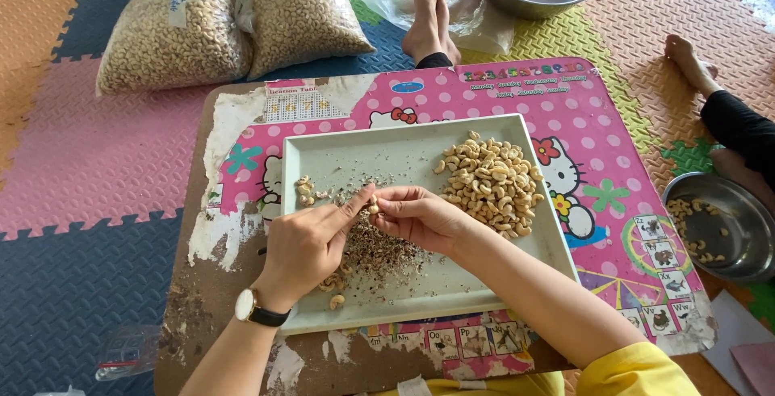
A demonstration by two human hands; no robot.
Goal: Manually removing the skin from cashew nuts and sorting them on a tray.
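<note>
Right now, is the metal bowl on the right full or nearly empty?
Nearly empty. The metal bowl holds only a thin scatter of cashews, with most of its shiny bottom bare.

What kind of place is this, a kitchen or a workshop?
Neither, it seems: probably a home floor used for sorting cashews. Foam puzzle mats cover the floor, a low children's table holds a tray, and bulging bags of cashews lie nearby.

The right hand hides most of the small cashew it pinches. The top edge cuts off a steel bowl.
</note>
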